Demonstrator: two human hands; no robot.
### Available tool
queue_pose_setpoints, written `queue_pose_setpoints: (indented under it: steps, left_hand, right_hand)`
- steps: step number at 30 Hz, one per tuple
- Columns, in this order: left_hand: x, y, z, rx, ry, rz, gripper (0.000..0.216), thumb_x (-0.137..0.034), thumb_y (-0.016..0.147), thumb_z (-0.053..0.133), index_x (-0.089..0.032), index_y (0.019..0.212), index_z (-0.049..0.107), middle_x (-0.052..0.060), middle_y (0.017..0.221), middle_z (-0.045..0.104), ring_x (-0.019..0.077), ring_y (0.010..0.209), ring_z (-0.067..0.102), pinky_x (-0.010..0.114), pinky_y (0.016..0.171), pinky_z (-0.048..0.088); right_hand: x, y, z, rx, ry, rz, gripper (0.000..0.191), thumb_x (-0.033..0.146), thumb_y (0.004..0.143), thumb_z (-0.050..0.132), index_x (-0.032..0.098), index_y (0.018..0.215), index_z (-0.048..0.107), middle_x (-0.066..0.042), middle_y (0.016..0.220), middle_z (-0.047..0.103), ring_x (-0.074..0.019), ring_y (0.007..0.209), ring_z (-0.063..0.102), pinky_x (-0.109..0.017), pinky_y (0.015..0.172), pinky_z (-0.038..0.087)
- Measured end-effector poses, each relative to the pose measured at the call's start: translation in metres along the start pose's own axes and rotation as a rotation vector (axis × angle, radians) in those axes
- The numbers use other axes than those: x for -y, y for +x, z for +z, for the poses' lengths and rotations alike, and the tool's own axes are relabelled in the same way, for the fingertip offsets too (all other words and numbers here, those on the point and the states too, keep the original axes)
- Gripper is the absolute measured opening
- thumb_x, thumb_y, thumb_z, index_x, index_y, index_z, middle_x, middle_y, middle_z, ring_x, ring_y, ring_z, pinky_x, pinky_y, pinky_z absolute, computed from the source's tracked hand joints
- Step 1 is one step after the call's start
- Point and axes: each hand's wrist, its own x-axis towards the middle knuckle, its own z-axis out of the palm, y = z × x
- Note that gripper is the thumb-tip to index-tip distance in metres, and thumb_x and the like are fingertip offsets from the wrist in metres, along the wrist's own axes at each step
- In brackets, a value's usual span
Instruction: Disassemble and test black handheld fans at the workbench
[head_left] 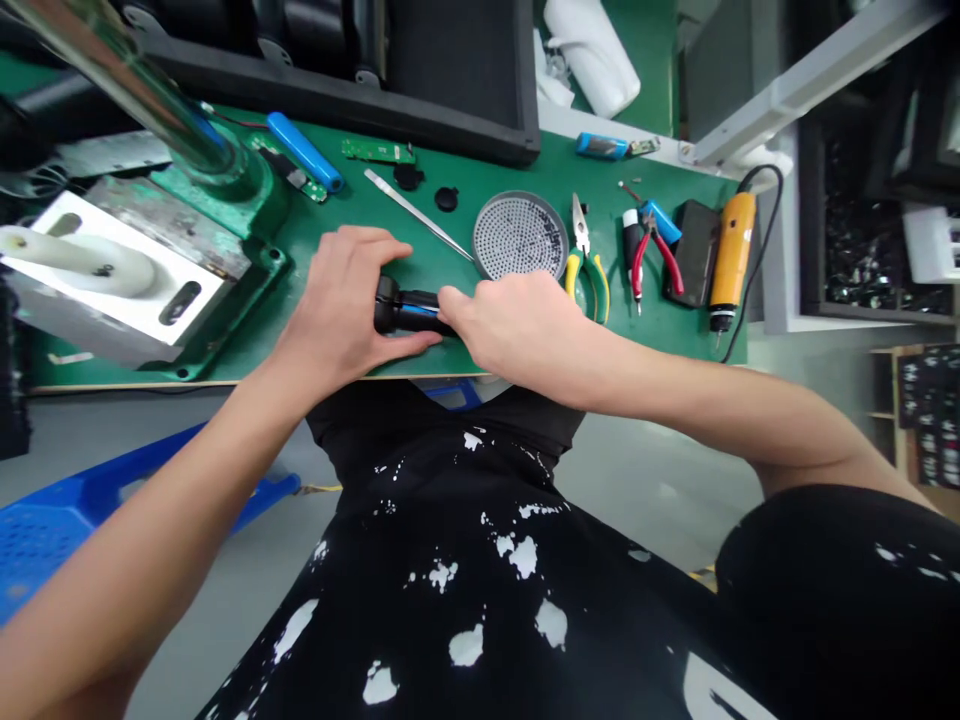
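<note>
A black, elongated device (417, 311) lies at the front edge of the green bench, a bright blue strip showing along its middle. My left hand (337, 300) grips its rounded left end, thumb on the near side and fingers on the far side. My right hand (517, 322) is closed over the other end, which it mostly hides. What kind of device it is cannot be made out. Just beyond my hands are metal tweezers (418, 215) and a round grey dish (521, 236) with a perforated bottom and small dark bits in it.
A press with a green base (225, 200) stands at left. Pliers (589, 262), red-handled cutters (654, 258) and a yellow electric screwdriver (731, 262) lie at right. A black tray (457, 125) spans the back. A blue cylindrical cell (304, 150) and circuit boards (379, 151) lie before it.
</note>
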Motion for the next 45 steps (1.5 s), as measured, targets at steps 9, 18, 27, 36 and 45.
queue_pose_setpoints:
  steps: [9,18,27,36,45]
  left_hand:
    - [-0.002,-0.002,-0.008,0.040,0.082,0.146,0.031,-0.042,0.098,0.068,-0.025,0.123,0.070,0.011,0.120,0.075,0.0314,0.112,0.067,0.049,0.099,0.045]
    - [-0.060,-0.021,-0.016,-0.010,-0.734,-0.422,0.034,-0.049,0.106,0.051,-0.023,0.112,0.072,0.006,0.099,0.081,0.0249,0.093,0.074,0.038,0.088,0.056]
    - [-0.101,-0.029,0.000,-0.021,-0.935,-0.436,0.023,-0.044,0.097,0.070,-0.030,0.116,0.069,0.003,0.105,0.078,0.0234,0.091,0.073,0.034,0.082,0.059]
    - [-0.108,-0.033,0.002,-0.093,-0.781,-0.409,0.023,-0.044,0.096,0.070,-0.030,0.113,0.072,0.003,0.101,0.078,0.0250,0.087,0.072,0.037,0.078,0.059]
    - [-0.109,-0.037,0.006,-0.093,-0.581,-0.355,0.023,-0.039,0.103,0.059,-0.027,0.122,0.062,0.005,0.106,0.079,0.0235,0.085,0.073,0.034,0.075,0.056]
  right_hand:
    - [-0.065,-0.042,-0.014,-0.230,0.138,0.286,0.042,0.048,0.112,0.032,0.022,0.109,0.065,-0.005,0.082,0.071,-0.0208,0.070,0.061,-0.032,0.060,0.026]
    - [-0.100,-0.036,0.025,-0.607,0.473,0.556,0.042,0.036,0.104,0.053,0.013,0.136,0.067,-0.021,0.128,0.066,-0.0357,0.120,0.061,-0.051,0.095,0.053]
    - [0.010,-0.049,0.017,-0.562,1.458,0.176,0.033,0.042,0.090,0.080,0.025,0.118,0.076,-0.004,0.102,0.071,-0.0171,0.091,0.069,-0.028,0.070,0.060]
    - [0.011,-0.064,0.022,-0.647,1.505,0.153,0.034,0.035,0.085,0.084,0.029,0.118,0.079,-0.003,0.102,0.076,-0.0177,0.088,0.073,-0.033,0.078,0.068]
    - [0.021,-0.058,0.024,-0.612,1.645,0.328,0.032,0.030,0.079,0.086,0.024,0.110,0.082,-0.002,0.099,0.082,-0.0174,0.083,0.080,-0.030,0.077,0.071]
